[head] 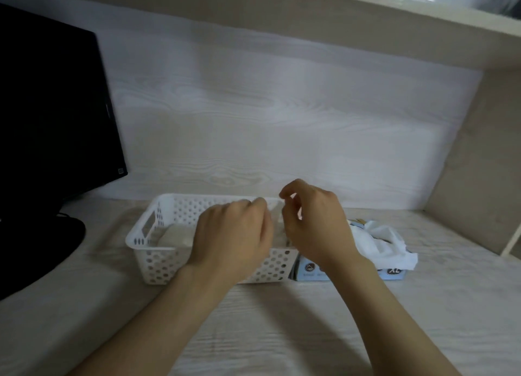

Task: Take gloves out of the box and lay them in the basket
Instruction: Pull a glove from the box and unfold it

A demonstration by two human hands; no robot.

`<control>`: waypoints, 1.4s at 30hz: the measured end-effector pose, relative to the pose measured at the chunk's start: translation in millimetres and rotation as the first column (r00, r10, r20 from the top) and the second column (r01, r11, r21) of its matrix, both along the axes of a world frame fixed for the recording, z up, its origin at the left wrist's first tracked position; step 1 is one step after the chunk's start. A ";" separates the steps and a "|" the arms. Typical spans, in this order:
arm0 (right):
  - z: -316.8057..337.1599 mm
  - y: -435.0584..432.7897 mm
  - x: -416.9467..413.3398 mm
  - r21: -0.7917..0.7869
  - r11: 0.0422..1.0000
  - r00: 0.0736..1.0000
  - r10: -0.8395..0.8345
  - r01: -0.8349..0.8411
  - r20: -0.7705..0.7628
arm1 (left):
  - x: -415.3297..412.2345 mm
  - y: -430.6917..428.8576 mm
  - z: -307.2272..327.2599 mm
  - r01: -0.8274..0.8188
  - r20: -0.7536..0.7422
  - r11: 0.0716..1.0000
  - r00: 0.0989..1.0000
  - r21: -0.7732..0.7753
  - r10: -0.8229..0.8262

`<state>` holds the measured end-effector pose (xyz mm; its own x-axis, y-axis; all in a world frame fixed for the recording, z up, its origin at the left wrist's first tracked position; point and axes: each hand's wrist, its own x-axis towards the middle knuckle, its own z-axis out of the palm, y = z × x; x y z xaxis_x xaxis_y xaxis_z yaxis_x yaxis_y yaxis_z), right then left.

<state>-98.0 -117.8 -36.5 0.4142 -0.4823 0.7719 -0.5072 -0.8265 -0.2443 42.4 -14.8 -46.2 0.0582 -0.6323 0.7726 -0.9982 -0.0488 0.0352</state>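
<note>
A white perforated basket [141,236] stands on the desk, with a pale folded glove [177,234] lying at its left end. To its right sits a light blue glove box [308,271] marked XL, white gloves [383,241] bulging from its top. My left hand [234,234] and my right hand [313,223] hover over the right half of the basket, fingers curled. Between their fingertips stretches a thin translucent glove [277,213], which both hands pinch. The basket's inside under my hands is hidden.
A black monitor [53,116] on a round black base [42,251] stands at the left. The pale wood-grain desk [282,333] is backed by a white panel, walled on the right, with a shelf [338,28] overhead.
</note>
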 end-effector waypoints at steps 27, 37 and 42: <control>-21.6 -8.9 -83.3 0.194 0.946 0.714 -0.324 0.260 0.621 | -75.8 -14.5 -55.5 0.115 0.260 0.970 0.951 0.213 -0.170; -14.9 -1.0 -79.7 -0.060 0.958 0.653 -0.144 0.280 0.743 | -80.0 -11.6 -54.9 0.175 0.199 0.977 0.960 0.120 -0.197; -15.5 1.1 -76.0 -0.069 0.975 0.631 -0.083 0.213 0.771 | -83.6 -6.1 -41.9 0.319 0.038 0.942 0.948 -0.107 -0.317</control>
<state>-174.0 -116.8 -51.9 -0.4172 -0.3444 0.8410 -0.3137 -0.8140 -0.4890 -41.2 -20.9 -88.1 -0.1479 -0.5263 0.8373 -0.9617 0.2741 0.0024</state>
